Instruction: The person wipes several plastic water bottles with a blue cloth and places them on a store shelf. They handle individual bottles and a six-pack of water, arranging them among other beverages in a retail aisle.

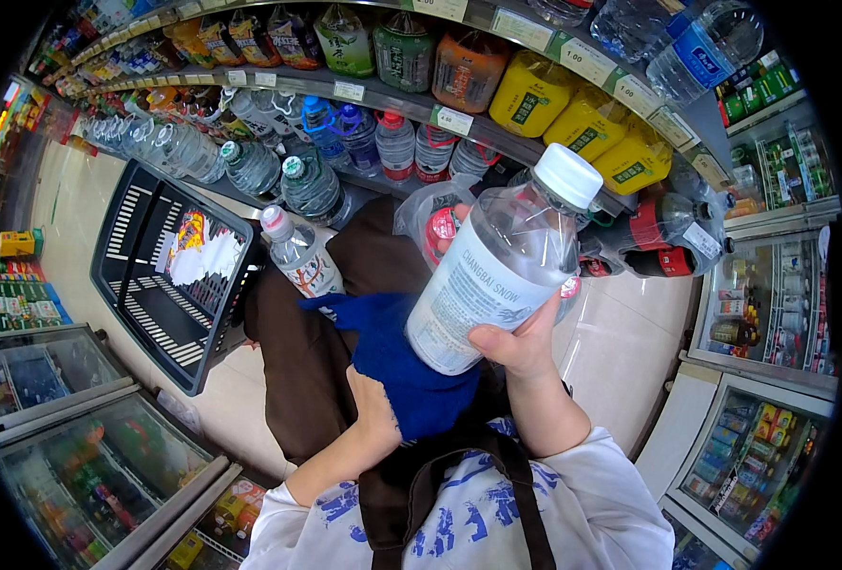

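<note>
A large clear water bottle [497, 266] with a white cap and pale label is tilted in front of me. My right hand [521, 342] grips its lower side, thumb across the label and the other fingers mostly hidden behind. A blue cloth [407, 366] bunches against the bottle's base. My left hand [373, 408] holds this cloth, its fingers covered by the fabric. Beside my brown-trousered knee stands a smaller bottle [297, 252] with a whitish-pink cap and a printed label, touched by neither hand.
A black shopping basket [145, 275] sits left on the tiled floor, with a colourful packet and white paper inside. Ahead, a lower shelf carries bottled water [312, 185]; yellow multipacks [530, 95] line the shelf above. Glass-topped freezers [107, 475] flank me on both sides.
</note>
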`<state>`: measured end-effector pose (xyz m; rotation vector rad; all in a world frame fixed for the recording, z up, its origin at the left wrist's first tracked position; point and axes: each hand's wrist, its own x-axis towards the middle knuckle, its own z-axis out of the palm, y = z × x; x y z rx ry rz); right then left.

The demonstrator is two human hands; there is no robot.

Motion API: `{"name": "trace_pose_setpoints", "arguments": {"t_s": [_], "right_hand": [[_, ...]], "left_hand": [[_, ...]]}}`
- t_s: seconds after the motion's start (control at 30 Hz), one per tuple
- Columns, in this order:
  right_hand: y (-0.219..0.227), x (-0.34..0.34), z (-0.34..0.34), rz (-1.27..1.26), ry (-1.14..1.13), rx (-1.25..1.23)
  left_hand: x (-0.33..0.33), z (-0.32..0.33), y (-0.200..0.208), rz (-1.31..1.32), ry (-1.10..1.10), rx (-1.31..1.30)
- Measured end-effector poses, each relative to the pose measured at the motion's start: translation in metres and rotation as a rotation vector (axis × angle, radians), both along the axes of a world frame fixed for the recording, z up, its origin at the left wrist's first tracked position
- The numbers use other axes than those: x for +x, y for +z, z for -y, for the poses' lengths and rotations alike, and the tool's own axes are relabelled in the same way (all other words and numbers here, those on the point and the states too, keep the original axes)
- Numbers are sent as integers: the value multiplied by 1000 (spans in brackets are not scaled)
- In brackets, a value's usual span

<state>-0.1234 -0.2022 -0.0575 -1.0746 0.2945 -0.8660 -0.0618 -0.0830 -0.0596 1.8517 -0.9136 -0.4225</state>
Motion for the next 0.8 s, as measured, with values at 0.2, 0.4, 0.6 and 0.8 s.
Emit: {"name": "trace_pose_setpoints", "arguments": {"t_s": [0.2, 0.4, 0.6, 0.8], "right_hand": [[-9, -5, 3, 3, 33, -34], [4, -3, 0, 68, 110, 52], [1, -10, -11, -115, 81, -135], [28, -6, -30, -260, 109, -421]], "left_hand": [[1, -1, -6, 62, -11, -39], [-4, 0, -5, 25, -50, -15], [-7, 1, -12, -169, -141, -32], [5, -7, -40, -1104, -287, -310]]}}
